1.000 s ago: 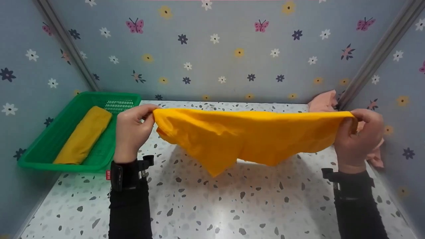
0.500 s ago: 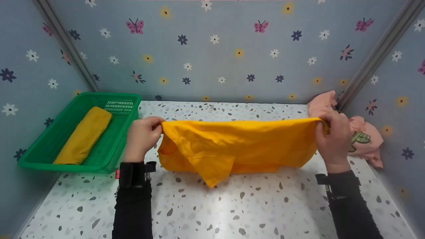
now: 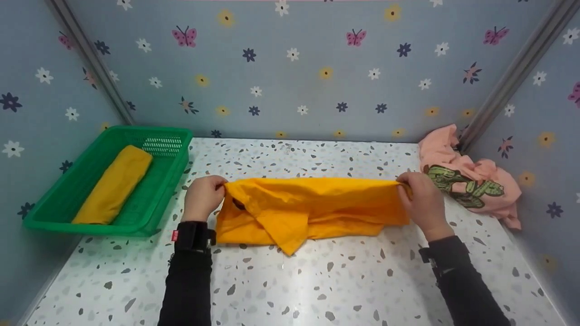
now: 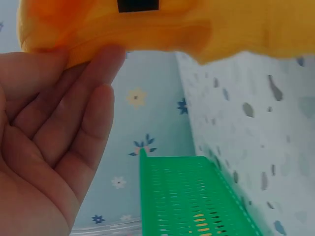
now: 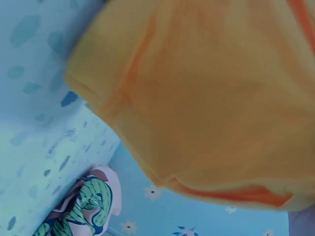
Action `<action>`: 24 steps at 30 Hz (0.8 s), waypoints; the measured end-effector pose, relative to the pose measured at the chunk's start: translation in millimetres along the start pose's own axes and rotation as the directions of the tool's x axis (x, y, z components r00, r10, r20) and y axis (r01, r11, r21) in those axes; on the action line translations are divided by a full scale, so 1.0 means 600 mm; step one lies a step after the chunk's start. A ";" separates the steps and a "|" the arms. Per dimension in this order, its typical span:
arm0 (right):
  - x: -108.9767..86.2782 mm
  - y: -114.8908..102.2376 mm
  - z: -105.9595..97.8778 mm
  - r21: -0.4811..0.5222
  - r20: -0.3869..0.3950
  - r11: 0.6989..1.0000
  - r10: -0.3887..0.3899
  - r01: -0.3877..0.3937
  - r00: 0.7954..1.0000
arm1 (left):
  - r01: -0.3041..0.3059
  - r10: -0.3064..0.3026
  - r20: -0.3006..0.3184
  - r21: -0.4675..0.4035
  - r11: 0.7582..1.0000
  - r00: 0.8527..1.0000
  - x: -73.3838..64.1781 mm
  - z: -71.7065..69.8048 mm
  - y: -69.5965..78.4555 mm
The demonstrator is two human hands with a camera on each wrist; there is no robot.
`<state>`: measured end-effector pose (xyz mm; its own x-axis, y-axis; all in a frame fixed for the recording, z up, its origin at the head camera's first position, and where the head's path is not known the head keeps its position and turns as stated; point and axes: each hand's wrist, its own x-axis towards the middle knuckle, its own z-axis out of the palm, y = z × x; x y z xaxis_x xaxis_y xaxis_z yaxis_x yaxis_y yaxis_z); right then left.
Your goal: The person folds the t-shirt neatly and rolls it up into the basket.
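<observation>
A yellow T-shirt (image 3: 353, 194), folded into a wide band, stretches between both hands in the head view. Its lower part lies on the speckled tabletop, and a pointed flap (image 3: 285, 228) hangs at the front. My left hand (image 3: 202, 198) pinches the top left corner; in the left wrist view, thumb and fingertips meet at the cloth beside a black label (image 4: 138, 5). At the top right corner, my right hand (image 3: 424, 203) grips the same edge. Yellow fabric (image 5: 206, 98) fills much of the right wrist view and hides the right fingers there.
On the left stands a green plastic basket (image 3: 149, 228) holding a folded yellow cloth (image 3: 115, 185). A crumpled pink garment (image 3: 491, 174) with a green print lies in the back right corner. Flower-patterned walls (image 3: 290, 81) enclose the tabletop (image 3: 299, 290) at the back and sides.
Both hands have come down and closer together, the right moving left and the left moving right. The T-shirt, held up in the air before, now rests partly on the tabletop.
</observation>
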<state>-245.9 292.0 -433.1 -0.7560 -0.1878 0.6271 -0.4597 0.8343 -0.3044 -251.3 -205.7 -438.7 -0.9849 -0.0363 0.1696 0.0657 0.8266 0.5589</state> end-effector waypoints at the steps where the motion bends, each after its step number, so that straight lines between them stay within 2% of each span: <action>1: -0.002 0.001 0.004 0.002 0.042 1.000 0.007 -0.007 0.999 | 0.008 -0.008 0.018 0.002 1.000 1.000 0.000 0.004 -0.004; 3: -0.006 0.003 0.011 0.006 0.131 1.000 0.025 -0.026 0.991 | 0.016 -0.017 0.045 0.010 1.000 0.999 0.001 0.012 -0.012; 6: -0.012 0.008 0.021 0.008 0.259 0.998 0.059 -0.063 0.964 | 0.021 -0.024 0.074 0.038 0.999 0.997 0.002 0.023 -0.021; 10: -0.017 0.014 0.031 0.009 0.368 0.996 0.080 -0.090 0.926 | 0.027 -0.035 0.108 0.074 0.997 0.994 0.002 0.033 -0.025; 13: -0.019 0.017 0.036 0.005 0.405 0.994 0.094 -0.106 0.910 | 0.029 -0.041 0.115 0.100 0.995 0.992 0.001 0.035 -0.020; 17: -0.018 0.015 0.036 -0.004 0.433 0.992 0.114 -0.124 0.894 | -0.003 -0.009 0.077 0.158 0.987 0.997 -0.001 0.034 -0.002; 21: -0.019 0.014 0.036 -0.014 0.446 0.994 0.105 -0.110 0.889 | -0.073 0.066 0.043 0.185 0.980 0.997 -0.006 0.037 0.029; 24: -0.021 0.015 0.038 -0.016 0.452 0.995 0.097 -0.101 0.886 | -0.158 0.153 0.042 0.160 0.974 0.987 -0.018 0.045 0.056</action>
<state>-251.1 290.2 -460.5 -0.9256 -0.3202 0.2019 -0.3738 0.8571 -0.3545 -242.7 -162.7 -443.6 -0.9691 0.1141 0.2185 0.1935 0.9011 0.3879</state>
